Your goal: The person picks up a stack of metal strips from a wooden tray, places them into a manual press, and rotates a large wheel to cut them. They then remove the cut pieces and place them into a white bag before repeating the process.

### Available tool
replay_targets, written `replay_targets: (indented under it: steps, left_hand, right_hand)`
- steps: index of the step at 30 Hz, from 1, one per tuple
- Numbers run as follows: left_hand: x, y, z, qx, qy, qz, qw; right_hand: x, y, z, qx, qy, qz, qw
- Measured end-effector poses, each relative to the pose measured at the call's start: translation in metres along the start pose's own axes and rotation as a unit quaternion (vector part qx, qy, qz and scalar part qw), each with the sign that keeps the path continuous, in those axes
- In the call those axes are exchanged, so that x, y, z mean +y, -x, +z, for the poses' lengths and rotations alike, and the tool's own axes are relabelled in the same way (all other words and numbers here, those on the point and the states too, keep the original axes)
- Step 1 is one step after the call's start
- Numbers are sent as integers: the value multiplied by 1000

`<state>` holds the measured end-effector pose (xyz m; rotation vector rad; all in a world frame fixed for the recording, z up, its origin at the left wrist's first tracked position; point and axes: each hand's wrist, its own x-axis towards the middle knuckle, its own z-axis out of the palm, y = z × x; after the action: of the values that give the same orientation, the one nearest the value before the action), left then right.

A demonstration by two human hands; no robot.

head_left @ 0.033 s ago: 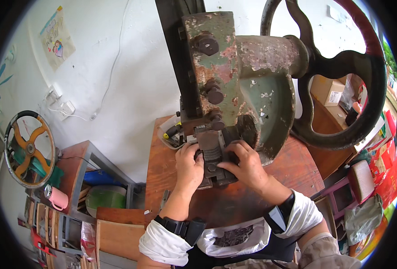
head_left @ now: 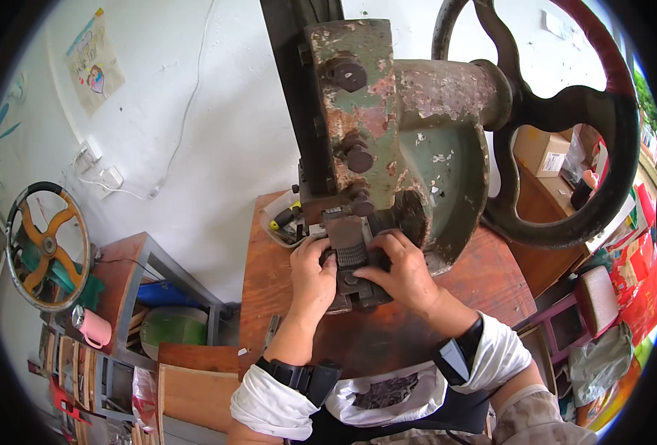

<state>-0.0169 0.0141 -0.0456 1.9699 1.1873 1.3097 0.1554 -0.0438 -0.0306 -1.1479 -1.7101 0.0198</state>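
Observation:
An old green, rust-flaked press with a big dark flywheel stands on a brown wooden table. At its base sits a dark metal die block with a ribbed face. My left hand grips the block's left side with the fingers curled onto it. From the right, my right hand lies over the block, fingertips on its top. Both wrists wear black bands and white sleeve covers. What lies under the fingers is hidden.
A white tray with small tools sits on the table left of the press. An open white bag of dark small pieces lies by my lap. A second handwheel, a pink cup and shelves stand at left; boxes and a stool are at right.

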Motion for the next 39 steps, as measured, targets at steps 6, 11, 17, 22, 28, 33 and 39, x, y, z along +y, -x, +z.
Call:
replay_targets:
  steps: [6,11,17,22,28,33,39]
  left_hand:
    - [7,2,-7,-26,83,-7,996]
    - [3,2,-5,2,25,14,1000]
    - [3,8,0,48,60,-26,997]
    - [10,6,-6,32,-168,82,982]
    - [14,6,-16,-14,-61,52,997]
    - [24,5,-9,-16,-154,40,987]
    - [-7,12,-11,-5,-93,-1,996]
  right_hand:
    - [-12,-18,9,-18,57,49,997]
    - [-22,-28,10,-60,128,84,986]
    - [-3,-16,13,-18,30,34,999]
    - [2,-12,13,-21,14,27,999]
    - [-1,-9,11,-20,10,40,999]
    - [-14,-10,-14,-25,11,32,999]
    - [-100,-82,-232,410,117,115,897]
